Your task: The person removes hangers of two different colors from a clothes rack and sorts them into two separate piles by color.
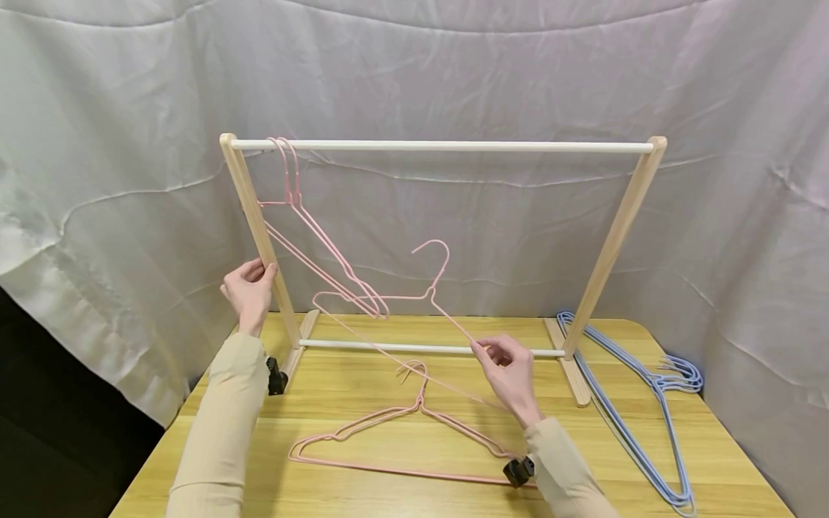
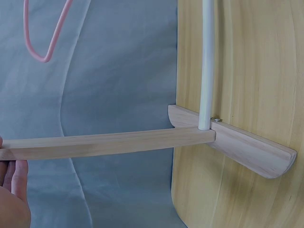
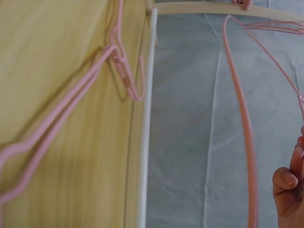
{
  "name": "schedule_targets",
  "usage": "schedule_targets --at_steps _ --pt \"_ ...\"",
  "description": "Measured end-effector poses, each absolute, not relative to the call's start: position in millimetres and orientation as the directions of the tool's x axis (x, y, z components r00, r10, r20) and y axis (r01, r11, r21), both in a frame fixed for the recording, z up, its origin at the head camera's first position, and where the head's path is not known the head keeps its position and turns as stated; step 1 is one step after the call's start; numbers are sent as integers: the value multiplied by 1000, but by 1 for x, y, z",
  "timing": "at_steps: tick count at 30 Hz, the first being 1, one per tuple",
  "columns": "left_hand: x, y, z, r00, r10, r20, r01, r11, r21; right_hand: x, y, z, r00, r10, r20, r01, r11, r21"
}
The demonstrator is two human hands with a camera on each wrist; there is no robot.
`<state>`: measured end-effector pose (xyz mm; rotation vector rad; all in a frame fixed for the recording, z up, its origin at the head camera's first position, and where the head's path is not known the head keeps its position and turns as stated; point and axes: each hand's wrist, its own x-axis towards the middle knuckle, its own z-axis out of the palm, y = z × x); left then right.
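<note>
My left hand [image 1: 250, 291] grips the left wooden post [image 1: 254, 205] of a garment rack about halfway up; in the left wrist view its fingers [image 2: 19, 180] lie against that post. With the right hand [image 1: 510, 370] I pinch a pink hanger [image 1: 396, 297] by its right shoulder. This hanger is raised in front of the rack, its hook up and well below the white top rail [image 1: 453, 146]. Two pink hangers [image 1: 324, 241] hang on that rail near its left end. More pink hangers [image 1: 421, 410] lie stacked on the table under the raised one.
Several blue hangers [image 1: 660, 388] lie on the wooden table [image 1: 363, 496] at the right, partly behind the rack's right foot [image 1: 568, 363]. A white lower bar [image 1: 427, 348] joins the posts near the tabletop. Grey curtain [image 1: 492, 79] surrounds the back and sides.
</note>
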<state>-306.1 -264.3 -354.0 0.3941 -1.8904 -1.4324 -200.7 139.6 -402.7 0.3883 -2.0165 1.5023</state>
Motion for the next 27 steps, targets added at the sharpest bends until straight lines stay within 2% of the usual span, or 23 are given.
schedule_targets --at_steps 6,16,21,27 --pt "-306 -265 -354 -695 -624 356 181 328 927 -197 147 -415 -781 84 619 -556 357 -751" --pt "-306 -265 -354 -696 -626 352 172 330 928 -186 161 -430 -798 -32 602 -557 421 -716" --pt "-306 -265 -354 -695 -625 356 175 334 926 -192 170 -456 -820 -67 568 -535 443 -720" --pt "-306 -264 -354 -689 -628 362 183 332 925 -197 180 -482 -814 -144 563 -560 449 -696"
